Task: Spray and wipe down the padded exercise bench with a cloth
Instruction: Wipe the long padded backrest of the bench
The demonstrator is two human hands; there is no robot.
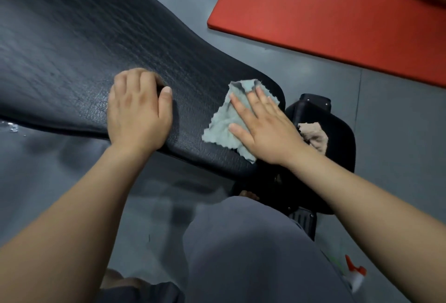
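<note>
The black padded bench (pixel 79 44) runs from the upper left down to the middle of the view. A light grey-green cloth (pixel 223 125) lies flat on its near narrow end. My right hand (pixel 263 126) presses on the cloth with straight, spread fingers. My left hand (pixel 138 109) rests on the pad to the left of the cloth, its fingers bent down onto the leather and holding nothing. A spray bottle with an orange trigger (pixel 354 275) stands on the floor at the lower right, partly hidden by my leg.
A smaller black seat pad (pixel 337 138) sits just right of the bench end with a beige cloth (pixel 313 136) on it. A red mat (pixel 333 10) lies on the grey floor at the upper right. A small puddle (pixel 12 127) shines at the left.
</note>
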